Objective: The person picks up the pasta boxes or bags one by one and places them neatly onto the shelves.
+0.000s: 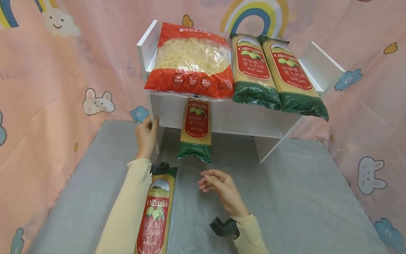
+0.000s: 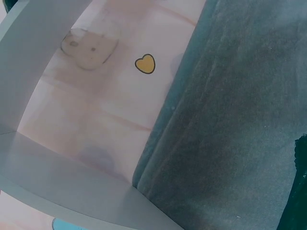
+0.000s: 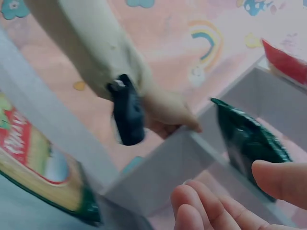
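My left hand (image 1: 147,137) grips the front edge of the left side panel of a white shelf (image 1: 234,123), thumb on the inner face; the right wrist view also shows this hand (image 3: 168,111). In the head view, my right hand (image 1: 223,190) hovers before the shelf with loosely bent fingers and holds nothing. Above it, a spaghetti pack (image 1: 196,123) lies on the lower shelf board, its green end (image 3: 244,139) jutting over the front edge. Another spaghetti pack (image 1: 155,215) lies on the grey surface beside my left forearm, which partly covers it.
On the top board sit a red bag of spiral pasta (image 1: 191,63) and, to its right, two spaghetti packs (image 1: 253,70), all overhanging the front. A grey cloth surface (image 1: 317,197) lies under the shelf. Pink printed curtains (image 1: 63,98) stand behind and at both sides.
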Tool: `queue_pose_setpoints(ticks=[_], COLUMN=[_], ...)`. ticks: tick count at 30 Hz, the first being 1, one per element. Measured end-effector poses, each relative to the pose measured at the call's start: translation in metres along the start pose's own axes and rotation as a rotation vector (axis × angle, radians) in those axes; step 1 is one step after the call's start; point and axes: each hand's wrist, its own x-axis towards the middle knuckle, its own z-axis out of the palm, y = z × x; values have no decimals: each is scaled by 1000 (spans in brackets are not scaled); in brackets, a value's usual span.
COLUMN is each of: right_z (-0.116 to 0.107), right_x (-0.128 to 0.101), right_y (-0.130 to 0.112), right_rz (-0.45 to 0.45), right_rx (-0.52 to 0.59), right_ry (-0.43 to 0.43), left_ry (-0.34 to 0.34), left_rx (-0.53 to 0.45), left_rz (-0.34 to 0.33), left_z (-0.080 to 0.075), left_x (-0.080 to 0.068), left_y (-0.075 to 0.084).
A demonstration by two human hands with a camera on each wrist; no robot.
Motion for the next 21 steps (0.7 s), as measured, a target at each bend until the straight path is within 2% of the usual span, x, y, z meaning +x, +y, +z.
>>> queue_pose_setpoints(ticks=[11, 21], right_z=[33, 62], right_x=[-19, -30], right_y=[34, 54], right_rz=[198, 280], right_rx=[35, 55], right_ry=[-5, -60], left_ry=[-11, -29], left_rx=[-12, -4], left_rz=[-8, -22], left_z=[-3, -2], left_x=[-1, -1], left_y=[2, 1])
